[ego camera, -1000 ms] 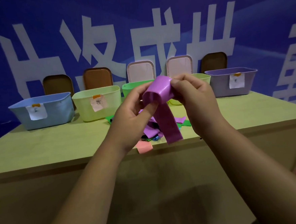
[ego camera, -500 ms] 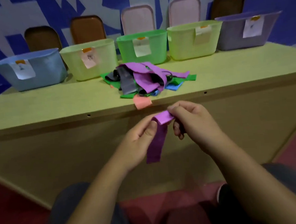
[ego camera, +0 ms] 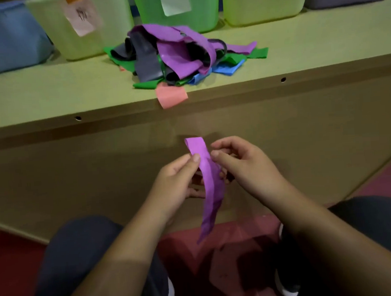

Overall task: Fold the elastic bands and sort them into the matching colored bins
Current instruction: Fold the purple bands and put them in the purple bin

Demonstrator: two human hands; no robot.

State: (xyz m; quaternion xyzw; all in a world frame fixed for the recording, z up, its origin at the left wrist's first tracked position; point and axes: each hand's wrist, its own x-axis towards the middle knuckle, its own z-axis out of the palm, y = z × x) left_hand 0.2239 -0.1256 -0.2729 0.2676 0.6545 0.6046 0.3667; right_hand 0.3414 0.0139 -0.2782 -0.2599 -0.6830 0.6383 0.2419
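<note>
Head view, left hand [ego camera: 176, 184] pinching purple band [ego camera: 198, 147]

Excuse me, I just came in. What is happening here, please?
A person is folding a purple band, held in front of the table and below its edge. The left hand pinches it near the looped top, and the rest hangs down. The right hand is curled at the band's edge; whether it grips is unclear. A pile of bands lies on the table before a row of bins. The purple band is not yet in a bin.
</note>
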